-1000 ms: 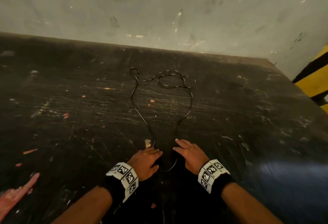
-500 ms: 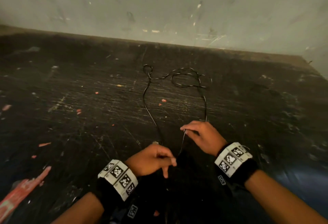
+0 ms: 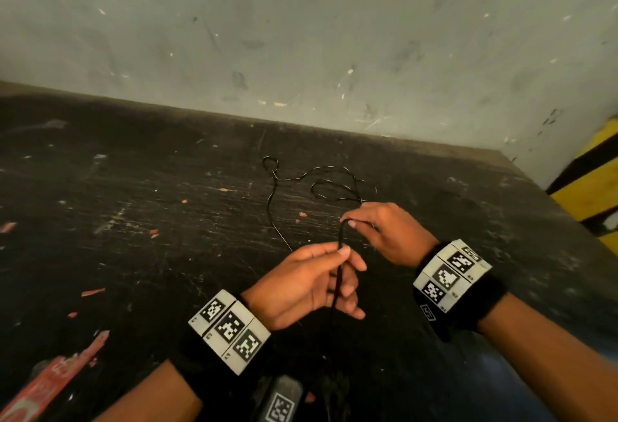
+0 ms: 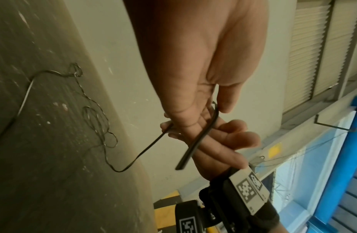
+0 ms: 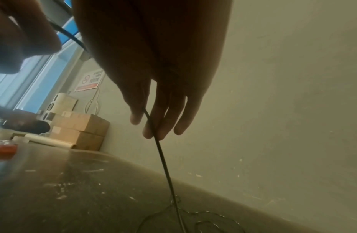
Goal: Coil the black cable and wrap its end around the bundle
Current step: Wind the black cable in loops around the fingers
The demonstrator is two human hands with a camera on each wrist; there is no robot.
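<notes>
A thin black cable (image 3: 272, 207) lies in loose loops on the dark scratched table (image 3: 133, 221), its tangle (image 3: 334, 187) near the far wall. My left hand (image 3: 341, 254) pinches a doubled stretch of the cable between thumb and forefinger, and a strand hangs down past its palm. Just beyond it, my right hand (image 3: 347, 222) pinches the top of the same fold. In the left wrist view the cable (image 4: 201, 138) passes through my left fingers and trails off to the table. The right wrist view has the cable (image 5: 163, 160) running from my fingertips (image 5: 151, 134) down to the loops.
A pale scuffed wall (image 3: 301, 37) closes off the table's far edge. A yellow-and-black striped post (image 3: 595, 184) stands at the right. Red scraps (image 3: 43, 385) lie at the near left. Cardboard boxes (image 5: 82, 130) stand far to the left in the right wrist view.
Both hands have risen from the table with the cable. My right hand moved in toward my left, and the two now pinch one folded stretch. The far loops have shifted little.
</notes>
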